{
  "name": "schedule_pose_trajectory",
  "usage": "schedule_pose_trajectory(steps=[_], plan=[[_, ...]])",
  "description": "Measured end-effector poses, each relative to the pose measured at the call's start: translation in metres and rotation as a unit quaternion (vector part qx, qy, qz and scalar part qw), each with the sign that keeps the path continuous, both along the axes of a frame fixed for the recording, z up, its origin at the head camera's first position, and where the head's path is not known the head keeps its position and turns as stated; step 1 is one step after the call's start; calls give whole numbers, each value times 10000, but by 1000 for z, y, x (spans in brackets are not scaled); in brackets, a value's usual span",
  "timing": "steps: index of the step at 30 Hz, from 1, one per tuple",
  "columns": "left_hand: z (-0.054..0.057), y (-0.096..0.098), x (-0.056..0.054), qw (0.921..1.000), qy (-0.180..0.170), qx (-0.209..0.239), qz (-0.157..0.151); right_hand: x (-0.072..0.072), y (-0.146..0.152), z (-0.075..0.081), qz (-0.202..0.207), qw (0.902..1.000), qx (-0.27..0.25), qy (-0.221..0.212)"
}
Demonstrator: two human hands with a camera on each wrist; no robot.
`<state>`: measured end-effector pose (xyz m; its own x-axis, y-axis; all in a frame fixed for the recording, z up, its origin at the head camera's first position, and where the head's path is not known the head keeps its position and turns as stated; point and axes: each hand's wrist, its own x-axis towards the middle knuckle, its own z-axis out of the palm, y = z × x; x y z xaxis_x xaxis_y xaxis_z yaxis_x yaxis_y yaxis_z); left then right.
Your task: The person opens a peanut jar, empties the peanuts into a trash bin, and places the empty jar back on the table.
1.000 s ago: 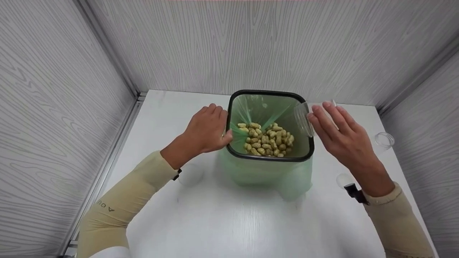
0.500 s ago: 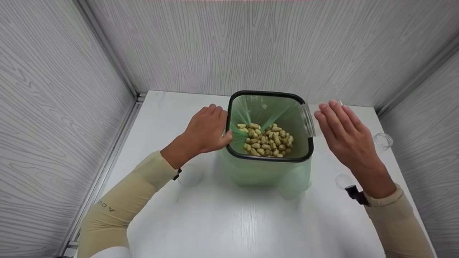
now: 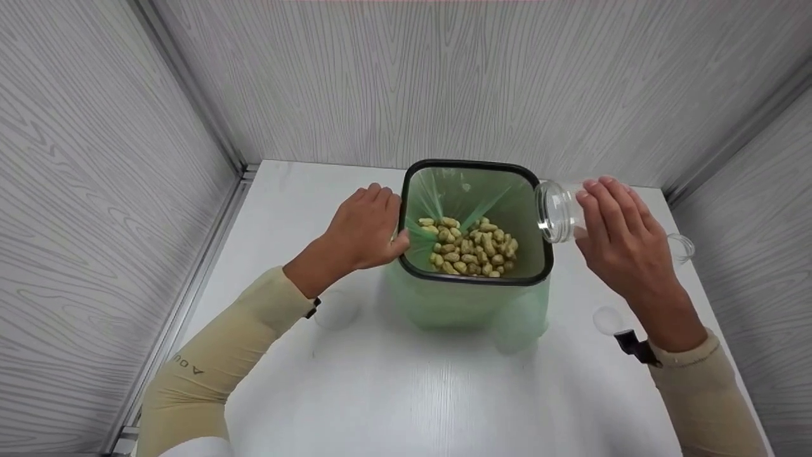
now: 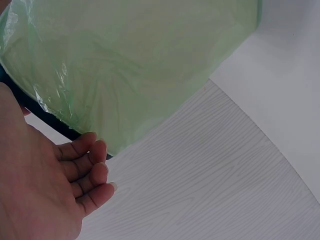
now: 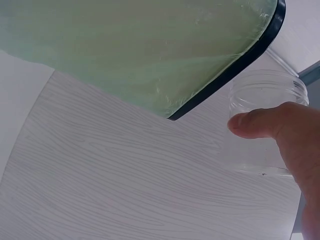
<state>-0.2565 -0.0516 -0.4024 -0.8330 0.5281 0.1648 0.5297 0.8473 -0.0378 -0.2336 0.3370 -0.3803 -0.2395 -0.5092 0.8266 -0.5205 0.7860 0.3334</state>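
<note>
A bin (image 3: 469, 304) with a black rim and a pale green plastic liner stands on the white table. Peanuts (image 3: 472, 251) in their shells lie inside it. My left hand (image 3: 368, 228) grips the bin's left rim; in the left wrist view its curled fingers (image 4: 90, 165) meet the liner's edge. My right hand (image 3: 625, 241) holds a clear jar (image 3: 558, 212) tipped sideways at the bin's right rim, mouth towards the opening. No peanuts show in the jar. From the right wrist view, the thumb (image 5: 255, 124) lies across the jar's side.
A clear round container (image 3: 684, 247) stands at the table's right edge, partly behind my right hand. One translucent disc (image 3: 608, 320) lies near my right wrist, another faint disc (image 3: 337, 310) by my left wrist. Grey wood-grain walls enclose the table (image 3: 406, 400).
My right hand has drawn the jar rightwards from over the bin's opening to its right rim, and more of the jar's mouth now shows. My left hand has stayed on the rim.
</note>
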Motion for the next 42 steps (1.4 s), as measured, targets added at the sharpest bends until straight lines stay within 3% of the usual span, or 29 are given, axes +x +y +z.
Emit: schedule_pose_trajectory(steps=[12, 18, 25, 34, 42], plan=[[0, 0, 1, 10000, 48, -26, 10, 4, 15, -3, 66, 9978, -608, -245], [1, -1, 0, 10000, -22, -9, 15, 1, 22, -10, -86, 9968, -733, -292], [0, 0, 1, 10000, -82, 31, 42, -3, 34, -18, -167, 9935, -935, -630], [0, 0, 1, 10000, -60, 44, 56, -9, 45, -39, -296, 9843, -1233, -1227], [-2, 1, 1, 10000, -16, -43, 85, -14, 50, -57, -456, 9780, -1390, -1488]])
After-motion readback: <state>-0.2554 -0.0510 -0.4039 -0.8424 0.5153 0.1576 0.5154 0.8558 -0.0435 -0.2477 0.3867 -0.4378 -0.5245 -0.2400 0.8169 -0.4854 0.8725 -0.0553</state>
